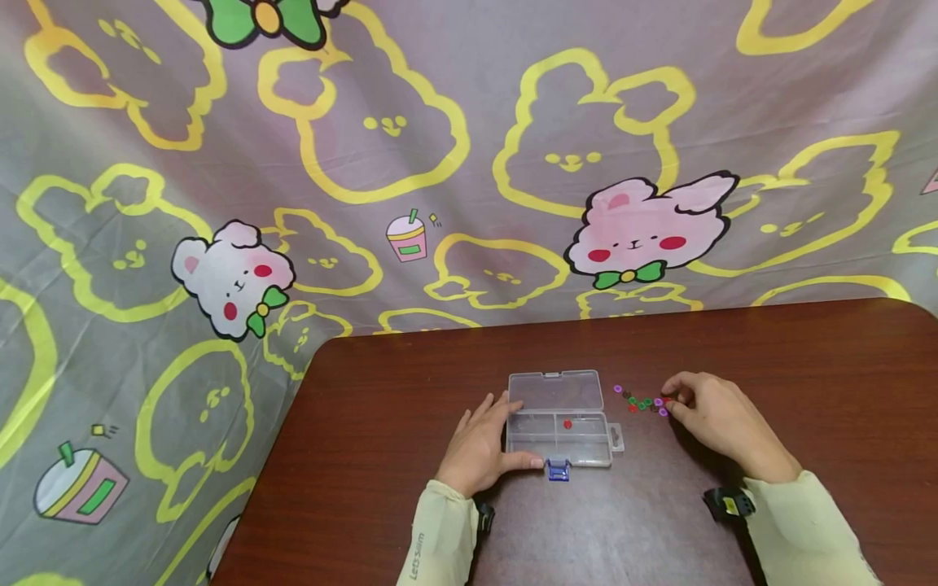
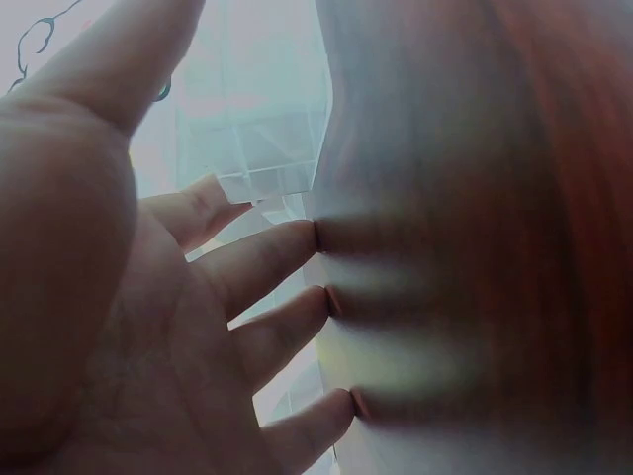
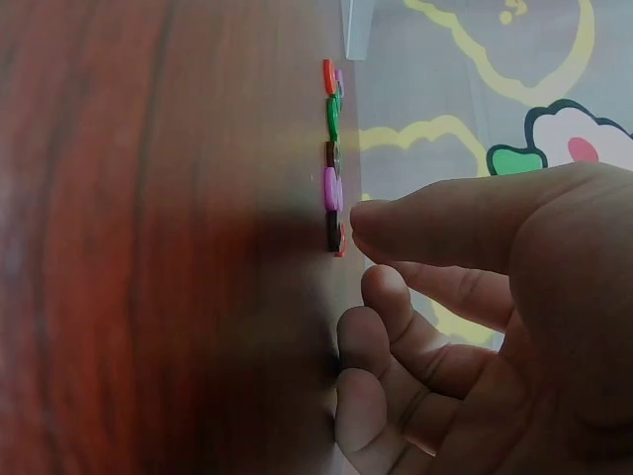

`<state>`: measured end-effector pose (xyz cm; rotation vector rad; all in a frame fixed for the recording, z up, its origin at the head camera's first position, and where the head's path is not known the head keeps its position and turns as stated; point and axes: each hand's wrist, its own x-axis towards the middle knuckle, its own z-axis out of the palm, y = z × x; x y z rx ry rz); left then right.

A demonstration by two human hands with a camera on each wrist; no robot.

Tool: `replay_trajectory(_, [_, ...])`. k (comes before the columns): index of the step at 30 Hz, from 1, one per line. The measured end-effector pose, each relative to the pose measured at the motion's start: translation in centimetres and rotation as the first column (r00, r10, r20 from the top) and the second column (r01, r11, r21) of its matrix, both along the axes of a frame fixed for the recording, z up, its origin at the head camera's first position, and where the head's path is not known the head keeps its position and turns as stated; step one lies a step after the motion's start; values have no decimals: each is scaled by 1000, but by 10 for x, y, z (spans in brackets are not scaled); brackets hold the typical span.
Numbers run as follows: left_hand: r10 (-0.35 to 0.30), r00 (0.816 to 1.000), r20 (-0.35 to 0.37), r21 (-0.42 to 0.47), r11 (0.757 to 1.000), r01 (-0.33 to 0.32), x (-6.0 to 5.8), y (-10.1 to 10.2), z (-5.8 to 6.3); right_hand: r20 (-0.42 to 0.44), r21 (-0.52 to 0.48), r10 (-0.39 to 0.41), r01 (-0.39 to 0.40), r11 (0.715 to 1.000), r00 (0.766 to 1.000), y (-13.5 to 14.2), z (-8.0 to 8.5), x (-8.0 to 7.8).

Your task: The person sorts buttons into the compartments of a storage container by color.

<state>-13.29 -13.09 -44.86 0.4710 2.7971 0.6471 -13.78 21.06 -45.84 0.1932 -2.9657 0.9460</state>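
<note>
A clear plastic compartment box (image 1: pixel 582 454) lies on the table with its lid (image 1: pixel 554 391) raised back and its blue latch (image 1: pixel 558 470) at the front. One small red round piece (image 1: pixel 567 424) sits in a rear right compartment. My left hand (image 1: pixel 478 443) rests along the box's left side, thumb at the front edge by the latch, index finger at the lid; its fingers (image 2: pixel 267 262) are fairly straight. Over the right end of several small coloured ring-like pieces (image 1: pixel 643 404), my right hand (image 1: pixel 714 411) hovers with fingers bent. In the right wrist view, its thumb and fingertips stand apart, nothing visible between them.
The pieces, in purple, green, red and dark brown, lie scattered on the brown wooden table (image 1: pixel 828 382) right of the box. A hanging tab (image 1: pixel 616 437) juts from the box's right side. Patterned cloth (image 1: pixel 469 163) hangs behind the table and at its left.
</note>
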Motion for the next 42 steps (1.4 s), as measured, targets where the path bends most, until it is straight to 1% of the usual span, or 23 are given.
replay_trajectory(6, [0, 1000, -6, 1, 1000, 0, 0, 0, 0, 2, 7, 6, -6, 1000, 1000, -1, 0, -1])
replay_trajectory(16, [1, 1000, 2, -4, 1000, -1, 1, 0, -1, 49, 7, -29, 29, 1000, 998, -2, -1, -1])
replay_trajectory(26, [-1, 1000, 8, -11, 1000, 1, 0, 0, -1, 67, 6, -35, 35, 999, 997, -3, 1, -2])
replay_trajectory(35, [1, 1000, 10, -9, 1000, -1, 0, -1, -2, 103, -1, -59, 60, 998, 993, -4, 2, -2])
replay_trajectory(42, [-4, 1000, 3, -13, 1000, 4, 0, -1, -1, 110, -2, -68, 69, 998, 992, -4, 2, -3])
